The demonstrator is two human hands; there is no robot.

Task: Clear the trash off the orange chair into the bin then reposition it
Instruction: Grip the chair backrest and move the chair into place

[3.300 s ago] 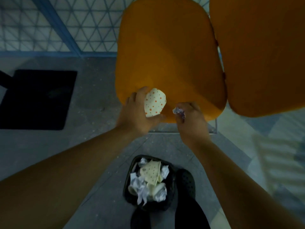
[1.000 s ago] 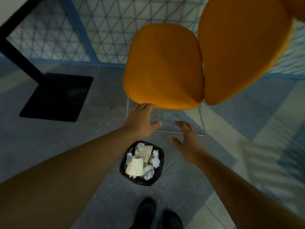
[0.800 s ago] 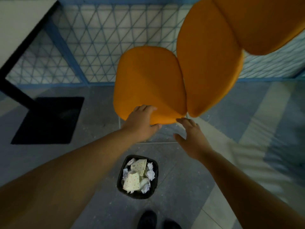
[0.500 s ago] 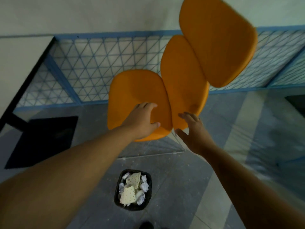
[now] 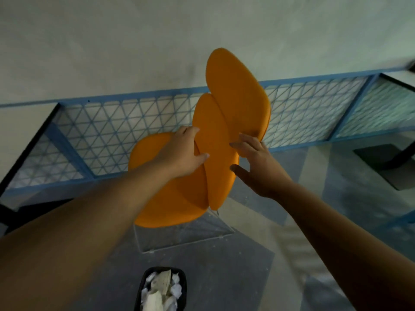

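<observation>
1 head cam, fwd-down over both arms, close on orange chair (image 5: 179, 198), bin (image 5: 143, 286) at btm edge.

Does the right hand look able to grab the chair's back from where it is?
Probably yes. The right hand is open beside the edge of the orange chair back panel, with nothing between them. The left hand already rests on the other side.

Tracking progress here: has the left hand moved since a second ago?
Yes. The left hand went from the seat's front edge to the backrest, farther from the bin.
</observation>
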